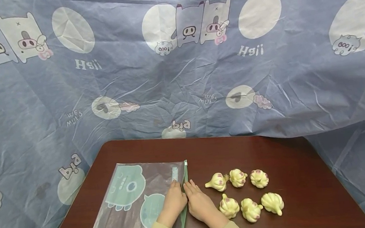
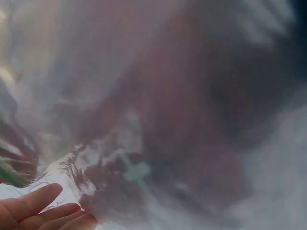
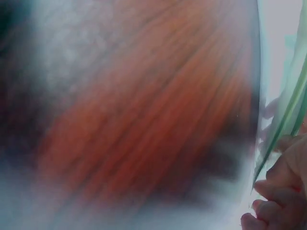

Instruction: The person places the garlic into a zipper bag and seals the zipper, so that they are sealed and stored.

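A clear plastic zip bag (image 1: 157,182) printed with pale green cartoon figures lies flat on the table, its green-edged mouth facing right. My left hand (image 1: 174,201) grips the bag beside that mouth, fingers pointing away from me. On the other side, my right hand (image 1: 199,202) holds the green edge (image 3: 283,124), with fingers bent at it in the right wrist view. The two edge strips part slightly between the hands. Several garlic bulbs (image 1: 252,210) lie just right of my right hand, in two rough rows.
The brown table (image 1: 292,162) carries the bag on its left half and the garlic on its right. A blue printed cloth (image 1: 179,77) hangs behind and around it. White slider (image 1: 185,163) sits at the far end of the bag's green edge.
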Demonstrator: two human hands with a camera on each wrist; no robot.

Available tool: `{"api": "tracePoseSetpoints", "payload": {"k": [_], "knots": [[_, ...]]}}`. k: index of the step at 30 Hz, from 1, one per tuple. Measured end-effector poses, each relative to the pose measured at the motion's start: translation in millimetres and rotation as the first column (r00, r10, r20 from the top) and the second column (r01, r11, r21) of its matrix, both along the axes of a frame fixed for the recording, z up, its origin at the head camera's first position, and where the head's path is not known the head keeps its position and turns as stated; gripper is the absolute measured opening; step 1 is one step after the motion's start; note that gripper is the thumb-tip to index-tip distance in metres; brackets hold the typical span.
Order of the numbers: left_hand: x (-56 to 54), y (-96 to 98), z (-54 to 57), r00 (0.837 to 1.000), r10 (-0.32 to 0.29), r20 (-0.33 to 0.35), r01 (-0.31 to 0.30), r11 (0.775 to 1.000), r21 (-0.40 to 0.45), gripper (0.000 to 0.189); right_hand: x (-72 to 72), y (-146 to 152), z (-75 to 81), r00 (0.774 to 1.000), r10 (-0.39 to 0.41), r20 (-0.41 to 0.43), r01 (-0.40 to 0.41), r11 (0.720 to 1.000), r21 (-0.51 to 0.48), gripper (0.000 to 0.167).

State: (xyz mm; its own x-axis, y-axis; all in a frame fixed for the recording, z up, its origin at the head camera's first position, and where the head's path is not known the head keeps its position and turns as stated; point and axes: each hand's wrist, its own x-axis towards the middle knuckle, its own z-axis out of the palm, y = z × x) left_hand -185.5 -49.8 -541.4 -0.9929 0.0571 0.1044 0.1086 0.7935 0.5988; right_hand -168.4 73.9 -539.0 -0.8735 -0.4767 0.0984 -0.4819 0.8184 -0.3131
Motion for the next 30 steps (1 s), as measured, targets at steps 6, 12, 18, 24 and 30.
{"api": "tracePoseSetpoints", "payload": {"k": [6, 12, 18, 24, 30], "knots": [[0.8, -3.0, -2.5, 0.996, -0.009, -0.090, 0.009, 1.000, -0.001, 0.028, -1.1, -4, 1.0, 0.998, 0.056, 0.006, -0.056, 0.998, 0.019, 0.048], [0.4, -6.0, -3.3, 0.995, 0.022, -0.101, -0.019, 0.999, 0.031, 0.027, -2.3, -5, -0.3, 0.996, 0.074, 0.047, -0.077, 0.996, 0.050, 0.057], [0.2, -10.1, -0.2, 0.987, 0.117, -0.108, -0.107, 0.990, 0.092, 0.029, -3.3, -5, -3.5, 0.995, 0.099, 0.017, -0.100, 0.989, 0.105, 0.055], [1.2, -24.6, 18.2, 0.978, 0.186, -0.091, -0.172, 0.975, 0.138, 0.030, -4.7, -4, -4.0, 0.993, 0.116, -0.027, -0.112, 0.985, 0.134, 0.043], [3.7, -46.0, 44.3, 0.961, 0.247, -0.125, -0.225, 0.959, 0.171, 0.032, -10.3, -3, 4.1, 0.998, 0.060, 0.012, -0.061, 0.995, 0.079, 0.040]]}}
